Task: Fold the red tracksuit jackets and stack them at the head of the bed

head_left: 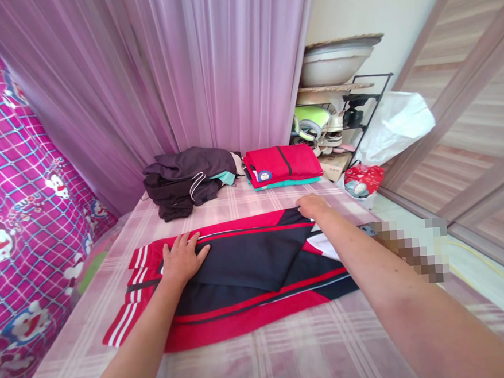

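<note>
A red and dark navy garment [240, 264] with white stripes lies stretched out across the plaid cloth in front of me. My left hand [182, 257] rests flat on its left part, near the striped red end, with the fingers spread. At the garment's far right corner, my right hand [313, 206] has its fingers closed on the edge of the dark fabric. One dark part is folded over the middle of the garment, and a white patch shows beside my right forearm.
Behind lie a heap of dark clothes [191, 179] and a folded red and teal stack [282, 165]. A purple curtain [226, 64] hangs beyond. At the right stand a shoe rack [360, 96] with basins on top and a white bag [396, 124]. A phone [367, 230] lies beside my right forearm.
</note>
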`<state>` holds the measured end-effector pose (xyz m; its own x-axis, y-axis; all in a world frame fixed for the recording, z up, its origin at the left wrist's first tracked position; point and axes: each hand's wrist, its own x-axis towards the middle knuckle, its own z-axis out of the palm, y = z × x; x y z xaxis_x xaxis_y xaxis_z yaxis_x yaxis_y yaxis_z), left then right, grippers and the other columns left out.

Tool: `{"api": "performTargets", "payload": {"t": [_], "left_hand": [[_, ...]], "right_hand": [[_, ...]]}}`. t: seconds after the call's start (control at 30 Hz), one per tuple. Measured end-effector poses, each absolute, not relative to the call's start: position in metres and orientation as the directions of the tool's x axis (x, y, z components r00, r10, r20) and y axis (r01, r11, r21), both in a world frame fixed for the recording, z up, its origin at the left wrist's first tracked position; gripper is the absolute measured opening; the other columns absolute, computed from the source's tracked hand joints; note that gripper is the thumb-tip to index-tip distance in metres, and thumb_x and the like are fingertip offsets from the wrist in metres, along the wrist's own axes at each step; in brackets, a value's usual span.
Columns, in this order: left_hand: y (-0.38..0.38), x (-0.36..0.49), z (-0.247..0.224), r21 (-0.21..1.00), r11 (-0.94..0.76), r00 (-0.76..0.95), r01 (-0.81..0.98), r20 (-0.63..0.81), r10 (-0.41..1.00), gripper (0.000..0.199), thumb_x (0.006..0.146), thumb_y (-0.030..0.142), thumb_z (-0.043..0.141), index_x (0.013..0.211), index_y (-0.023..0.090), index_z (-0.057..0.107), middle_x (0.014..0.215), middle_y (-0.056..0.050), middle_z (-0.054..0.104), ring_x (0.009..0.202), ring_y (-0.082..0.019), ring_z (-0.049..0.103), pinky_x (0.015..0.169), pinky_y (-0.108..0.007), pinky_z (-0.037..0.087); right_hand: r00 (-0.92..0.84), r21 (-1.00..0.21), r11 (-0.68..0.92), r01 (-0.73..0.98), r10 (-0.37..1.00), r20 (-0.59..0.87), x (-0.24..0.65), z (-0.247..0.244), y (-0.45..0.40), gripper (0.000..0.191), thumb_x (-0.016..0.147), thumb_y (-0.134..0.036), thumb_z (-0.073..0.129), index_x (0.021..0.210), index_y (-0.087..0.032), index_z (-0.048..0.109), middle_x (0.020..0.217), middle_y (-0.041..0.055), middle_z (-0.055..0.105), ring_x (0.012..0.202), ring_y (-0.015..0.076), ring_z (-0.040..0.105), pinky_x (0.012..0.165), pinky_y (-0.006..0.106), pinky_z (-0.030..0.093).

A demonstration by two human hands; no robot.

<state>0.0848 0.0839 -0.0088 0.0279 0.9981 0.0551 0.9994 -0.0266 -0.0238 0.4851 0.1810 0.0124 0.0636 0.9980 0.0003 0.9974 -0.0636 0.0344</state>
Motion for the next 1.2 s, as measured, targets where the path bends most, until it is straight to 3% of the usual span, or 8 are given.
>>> {"api": "performTargets", "payload": {"t": [0.2,0.33,0.5,0.63,0.73,0.87,1.03,1.2], "left_hand": [[0.084,0.085,-0.009,-0.040,-0.017,0.018,0.999,0.041,0.999,0.064,0.095,0.058,0.032,0.148,0.025,0.043,0.156,-0.013,0.041,0.143,-0.033,0.035,0.113,-0.065,0.027],[0.083,0.087,-0.008,-0.054,-0.016,0.018,0.998,0.047,0.999,0.063,0.096,0.057,0.031,0.148,0.023,0.042,0.156,-0.013,0.041,0.143,-0.033,0.036,0.112,-0.066,0.028],[0.084,0.086,-0.009,-0.043,-0.022,0.024,0.999,0.059,0.998,0.063,0.095,0.057,0.031,0.147,0.024,0.044,0.155,-0.013,0.042,0.142,-0.034,0.037,0.111,-0.066,0.028],[0.085,0.087,-0.008,-0.029,-0.012,0.013,1.000,0.048,0.999,0.064,0.095,0.058,0.031,0.147,0.024,0.044,0.155,-0.013,0.041,0.143,-0.035,0.035,0.112,-0.066,0.027],[0.084,0.087,-0.006,-0.023,-0.008,0.009,1.000,0.042,0.999,0.063,0.094,0.058,0.032,0.147,0.025,0.045,0.155,-0.013,0.042,0.143,-0.035,0.036,0.113,-0.065,0.027],[0.084,0.087,-0.006,-0.027,-0.019,0.020,0.999,0.048,0.999,0.064,0.095,0.058,0.031,0.147,0.024,0.044,0.155,-0.014,0.042,0.142,-0.034,0.037,0.112,-0.065,0.027],[0.083,0.087,-0.004,-0.024,-0.014,0.014,1.000,0.032,0.999,0.065,0.095,0.058,0.031,0.148,0.023,0.043,0.156,-0.014,0.041,0.143,-0.033,0.036,0.113,-0.065,0.026],[0.084,0.087,-0.003,-0.039,-0.015,0.016,0.999,0.021,1.000,0.065,0.095,0.058,0.029,0.149,0.024,0.041,0.157,-0.013,0.039,0.144,-0.032,0.034,0.113,-0.064,0.026]], "right_hand": [[0.188,0.046,-0.188,0.981,0.982,0.008,0.494,0.006,0.171,0.039,0.097,-0.035,0.046,0.125,-0.016,0.066,0.120,0.0194,0.069,0.112,0.0295,0.065,0.089,0.039,0.049],[0.291,-0.009,-0.291,0.957,0.955,0.055,0.492,0.001,0.169,0.038,0.097,-0.034,0.046,0.125,-0.016,0.065,0.118,0.0187,0.070,0.110,0.0299,0.066,0.087,0.039,0.049],[0.214,-0.034,-0.212,0.977,0.967,0.139,0.473,0.015,0.164,0.040,0.098,-0.029,0.039,0.125,-0.016,0.066,0.125,0.0166,0.068,0.116,0.0292,0.062,0.096,0.040,0.046],[-0.115,-0.091,0.143,0.986,0.959,0.258,0.429,0.015,0.134,0.048,0.100,-0.034,0.034,0.141,-0.019,0.053,0.147,0.0110,0.052,0.135,0.0253,0.046,0.112,0.040,0.032],[-0.339,-0.102,0.351,0.931,0.933,0.120,0.403,-0.001,0.111,0.055,0.101,-0.047,0.029,0.148,-0.025,0.045,0.159,0.0070,0.036,0.147,0.0234,0.028,0.120,0.046,0.016],[-0.210,-0.146,0.197,0.970,0.974,-0.081,0.402,-0.015,0.102,0.061,0.101,-0.053,0.022,0.153,-0.024,0.035,0.162,0.0076,0.028,0.150,0.0230,0.020,0.120,0.055,0.009],[-0.162,-0.164,0.162,0.973,0.987,0.014,0.406,-0.007,0.096,0.062,0.101,-0.052,0.023,0.156,-0.024,0.028,0.164,0.0088,0.021,0.152,0.0217,0.014,0.121,0.053,0.007],[-0.217,-0.205,0.192,0.960,0.970,-0.108,0.395,-0.003,0.082,0.060,0.101,-0.052,0.026,0.155,-0.025,0.032,0.164,0.0081,0.022,0.151,0.0229,0.018,0.120,0.054,0.008]]}}
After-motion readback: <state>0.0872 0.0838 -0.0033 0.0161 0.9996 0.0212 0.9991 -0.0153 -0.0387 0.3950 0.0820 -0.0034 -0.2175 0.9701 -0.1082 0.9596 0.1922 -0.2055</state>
